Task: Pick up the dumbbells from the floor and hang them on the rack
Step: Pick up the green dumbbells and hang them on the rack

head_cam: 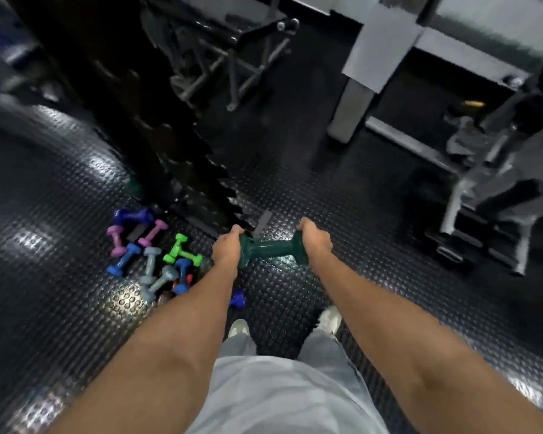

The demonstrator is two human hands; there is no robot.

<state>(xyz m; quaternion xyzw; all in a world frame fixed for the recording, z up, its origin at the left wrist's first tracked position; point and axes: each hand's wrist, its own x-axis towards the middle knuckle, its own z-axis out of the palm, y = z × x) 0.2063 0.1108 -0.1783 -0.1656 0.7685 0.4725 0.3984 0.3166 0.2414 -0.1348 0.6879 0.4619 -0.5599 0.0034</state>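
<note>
Head view: you hold the dark green dumbbell off the studded floor, long axis running left to right, level between your hands. Your left hand clasps its left head, your right hand its right head; both are equally close to it. The black notched rack stands just beyond, up and to the left, so the lift likely goes forward and left. Other dumbbells lie on the floor to the left: light green, blue, grey, pink, purple. Grey machines far right.
</note>
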